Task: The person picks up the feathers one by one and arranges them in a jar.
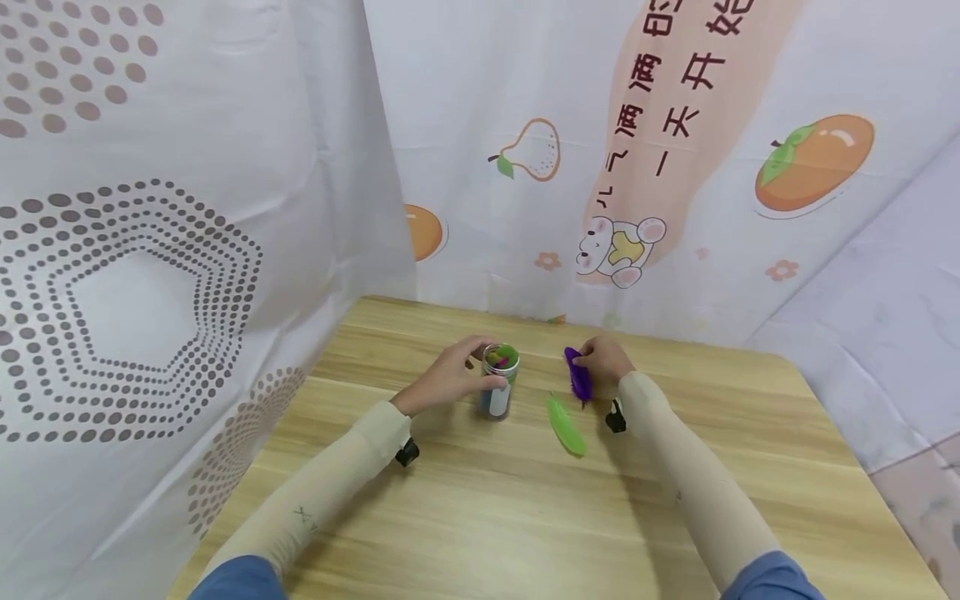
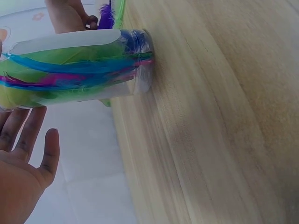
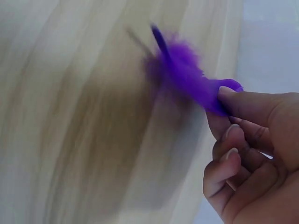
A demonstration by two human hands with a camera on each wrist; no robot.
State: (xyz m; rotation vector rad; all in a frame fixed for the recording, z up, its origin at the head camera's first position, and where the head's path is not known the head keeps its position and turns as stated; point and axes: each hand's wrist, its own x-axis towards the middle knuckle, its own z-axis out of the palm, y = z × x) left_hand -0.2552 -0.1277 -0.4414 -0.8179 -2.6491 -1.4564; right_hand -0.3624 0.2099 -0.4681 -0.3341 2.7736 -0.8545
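Note:
A clear jar (image 1: 496, 400) stands upright on the table, filled with colourful feathers; green, blue and magenta ones show through its wall in the left wrist view. My left hand (image 1: 456, 373) holds the jar near its open top, thumb in front and fingers behind. To the right, my right hand (image 1: 606, 360) pinches a purple feather (image 3: 187, 77) between thumb and forefinger, its quill pointing away from the fingers. A light green feather (image 1: 564, 425) lies on the table between the jar and the right hand.
The wooden table (image 1: 480, 517) runs back to a printed white curtain (image 1: 480, 233). Another white curtain (image 1: 135, 308) hangs along the left side. A small black device (image 1: 407, 452) sits at the left wrist, and a similar black device (image 1: 616, 417) at the right wrist.

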